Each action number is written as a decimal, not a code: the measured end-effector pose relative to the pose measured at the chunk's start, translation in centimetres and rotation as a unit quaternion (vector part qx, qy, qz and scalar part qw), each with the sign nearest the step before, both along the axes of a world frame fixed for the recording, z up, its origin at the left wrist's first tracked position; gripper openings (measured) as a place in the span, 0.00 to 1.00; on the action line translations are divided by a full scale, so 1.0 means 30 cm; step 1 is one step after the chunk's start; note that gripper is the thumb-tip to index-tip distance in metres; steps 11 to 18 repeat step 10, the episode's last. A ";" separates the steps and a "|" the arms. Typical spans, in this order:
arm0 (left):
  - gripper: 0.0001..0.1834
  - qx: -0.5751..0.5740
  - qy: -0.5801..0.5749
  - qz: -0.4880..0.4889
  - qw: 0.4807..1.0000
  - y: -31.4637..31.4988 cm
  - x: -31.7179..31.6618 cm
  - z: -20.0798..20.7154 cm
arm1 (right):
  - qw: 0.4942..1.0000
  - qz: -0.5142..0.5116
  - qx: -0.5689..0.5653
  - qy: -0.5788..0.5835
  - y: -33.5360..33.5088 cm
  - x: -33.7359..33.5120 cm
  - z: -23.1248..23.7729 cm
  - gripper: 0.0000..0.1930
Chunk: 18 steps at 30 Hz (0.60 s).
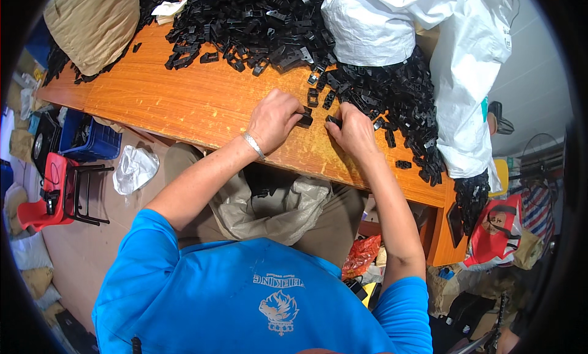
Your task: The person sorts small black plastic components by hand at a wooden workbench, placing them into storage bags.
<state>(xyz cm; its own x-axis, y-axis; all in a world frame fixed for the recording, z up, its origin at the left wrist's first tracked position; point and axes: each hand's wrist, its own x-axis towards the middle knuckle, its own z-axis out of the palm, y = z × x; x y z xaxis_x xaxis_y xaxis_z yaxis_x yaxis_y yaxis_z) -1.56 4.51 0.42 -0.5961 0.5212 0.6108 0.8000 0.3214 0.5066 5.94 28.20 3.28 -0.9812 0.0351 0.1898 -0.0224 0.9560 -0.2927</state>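
Over the front part of the wooden table point(202, 109), my left hand point(274, 122) is closed on a small black plastic part point(304, 117), which sticks out past the fingertips. A short gap to the right, my right hand point(355, 131) pinches another black plastic part point(332, 120) between thumb and fingers. Both hands rest low, at or just above the tabletop, and the two parts are apart. Just beyond the hands lie a few loose black parts point(313, 97). A large heap of black plastic parts point(245, 20) covers the far side, and a second heap point(392, 90) spreads along the right.
White woven sacks point(370, 32) sit on the right heap, and a brown sack point(92, 26) stands far left. An open sack point(269, 216) hangs between my legs below the table edge. On the floor at left are a red chair point(55, 191) and a blue crate point(101, 139).
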 end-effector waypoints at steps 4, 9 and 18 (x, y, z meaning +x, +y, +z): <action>0.08 0.017 -0.006 -0.002 1.000 -0.008 0.009 -0.006 | 0.992 -0.073 -0.089 -0.060 -0.019 0.057 0.027 0.22; 0.08 -0.022 -0.034 -0.050 0.998 -0.025 0.040 -0.024 | 0.986 -0.088 -0.127 -0.061 -0.050 0.126 -0.009 0.26; 0.07 -0.023 -0.032 -0.052 0.998 -0.023 0.040 -0.023 | 0.986 -0.089 -0.127 -0.061 -0.049 0.130 -0.010 0.26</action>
